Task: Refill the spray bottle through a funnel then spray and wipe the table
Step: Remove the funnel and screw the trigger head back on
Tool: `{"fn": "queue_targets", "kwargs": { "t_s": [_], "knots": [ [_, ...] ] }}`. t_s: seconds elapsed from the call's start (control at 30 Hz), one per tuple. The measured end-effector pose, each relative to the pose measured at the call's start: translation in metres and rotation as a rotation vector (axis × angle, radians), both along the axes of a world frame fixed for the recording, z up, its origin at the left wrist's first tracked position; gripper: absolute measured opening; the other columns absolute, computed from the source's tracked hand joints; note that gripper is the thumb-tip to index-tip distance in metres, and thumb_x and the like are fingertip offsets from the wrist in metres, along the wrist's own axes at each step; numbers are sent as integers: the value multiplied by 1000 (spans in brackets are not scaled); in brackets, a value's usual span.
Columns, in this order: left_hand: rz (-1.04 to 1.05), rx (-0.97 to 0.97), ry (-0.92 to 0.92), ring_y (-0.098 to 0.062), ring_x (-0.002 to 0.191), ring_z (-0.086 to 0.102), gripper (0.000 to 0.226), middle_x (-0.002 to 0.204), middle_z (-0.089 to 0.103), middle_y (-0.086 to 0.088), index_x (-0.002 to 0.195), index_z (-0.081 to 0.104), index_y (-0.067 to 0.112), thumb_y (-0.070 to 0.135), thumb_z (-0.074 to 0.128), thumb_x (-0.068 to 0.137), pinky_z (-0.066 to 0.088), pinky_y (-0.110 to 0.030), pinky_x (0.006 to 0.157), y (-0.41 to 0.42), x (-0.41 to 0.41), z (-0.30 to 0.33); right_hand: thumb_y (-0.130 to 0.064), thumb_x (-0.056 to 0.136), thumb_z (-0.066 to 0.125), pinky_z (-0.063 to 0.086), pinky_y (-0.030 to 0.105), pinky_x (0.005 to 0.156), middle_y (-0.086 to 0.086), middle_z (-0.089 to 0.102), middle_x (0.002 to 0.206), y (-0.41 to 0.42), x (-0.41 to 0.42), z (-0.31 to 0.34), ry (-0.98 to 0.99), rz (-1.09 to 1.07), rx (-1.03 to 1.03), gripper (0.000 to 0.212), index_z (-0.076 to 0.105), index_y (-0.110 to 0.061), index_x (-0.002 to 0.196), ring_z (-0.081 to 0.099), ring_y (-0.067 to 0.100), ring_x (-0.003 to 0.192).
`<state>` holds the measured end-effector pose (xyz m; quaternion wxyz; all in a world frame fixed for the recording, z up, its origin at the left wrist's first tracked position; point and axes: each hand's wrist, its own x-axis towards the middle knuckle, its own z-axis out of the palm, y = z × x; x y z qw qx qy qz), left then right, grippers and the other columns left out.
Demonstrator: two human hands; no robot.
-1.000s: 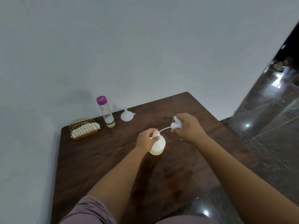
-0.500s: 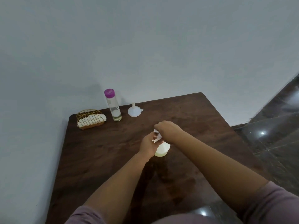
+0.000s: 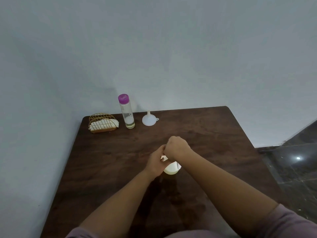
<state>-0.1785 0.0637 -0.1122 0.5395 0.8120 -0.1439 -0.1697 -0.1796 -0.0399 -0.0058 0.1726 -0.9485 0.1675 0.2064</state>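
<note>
White plastic of the spray bottle stands mid-bench between my hands: left hand fingers curl round its body, right hand fingers clench its spray head. Funnel and purple-capped bottle stand well apart behind.

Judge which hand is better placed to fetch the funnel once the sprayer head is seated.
Right, probably. The funnel stands at the table's far edge, right of the purple-capped bottle. The right hand is on top at the sprayer head; the left hand grips the spray bottle, steadying it.
</note>
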Motion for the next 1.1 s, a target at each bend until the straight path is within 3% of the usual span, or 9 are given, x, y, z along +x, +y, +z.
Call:
{"fn": "queue_targets", "kwargs": {
  "t_s": [0.07,0.13,0.23,0.33,0.43,0.6,0.73,0.87,1.1],
  "knots": [
    [-28,21,-21,-12,109,63,40,107,67,17,111,59,39,14,73,82,52,-33,93,1,2,2,-15,83,62,48,32,71,14,51,115,0,0,-1,14,-117,136,53,36,-11,129,57,28,93],
    [-29,35,-38,-16,111,64,34,109,68,11,117,63,25,12,69,86,51,-35,94,0,2,3,-14,81,62,49,34,79,18,23,141,-1,1,0,27,-138,203,75,19,-21,141,50,33,103],
    [-69,81,-51,-12,110,63,39,113,69,9,122,60,31,41,62,84,50,-38,97,0,0,6,-14,85,51,36,42,102,7,-1,156,-10,5,1,-82,-67,336,71,18,-28,146,20,38,137],
    [-91,122,-49,-9,112,61,45,117,68,12,124,56,39,54,58,82,49,-37,99,0,2,11,-4,85,46,36,37,106,4,31,149,-30,2,15,-136,110,582,54,46,-22,135,33,24,134],
    [-75,107,-57,-10,110,62,49,116,69,10,127,57,34,55,58,83,50,-39,98,-1,3,10,4,82,52,43,33,103,-2,55,131,-53,-5,24,-23,399,402,45,65,-23,117,48,15,121],
    [-57,121,-88,-17,114,61,41,120,68,1,131,56,24,34,61,92,50,-40,99,-2,3,5,-3,82,64,48,33,99,4,61,125,-42,-6,17,-44,553,13,43,64,-18,123,56,24,115],
    [-86,74,5,-23,111,63,69,119,68,-8,121,62,13,61,60,72,52,-38,97,-2,8,4,-16,87,66,53,26,86,4,67,100,-33,0,20,1,513,-186,26,68,-13,113,62,17,89],
    [-118,97,92,-23,102,62,75,115,65,-14,119,62,-4,54,72,74,47,-13,85,0,14,1,-18,91,61,48,24,78,6,58,83,-17,0,30,112,518,-223,24,67,-6,110,55,15,74],
    [30,-32,209,-16,112,61,29,115,67,3,108,65,25,32,76,82,49,-33,98,-1,2,-9,-15,89,64,55,29,83,7,68,99,-25,0,22,62,472,-243,23,66,-9,111,65,18,84]
  ]
}}
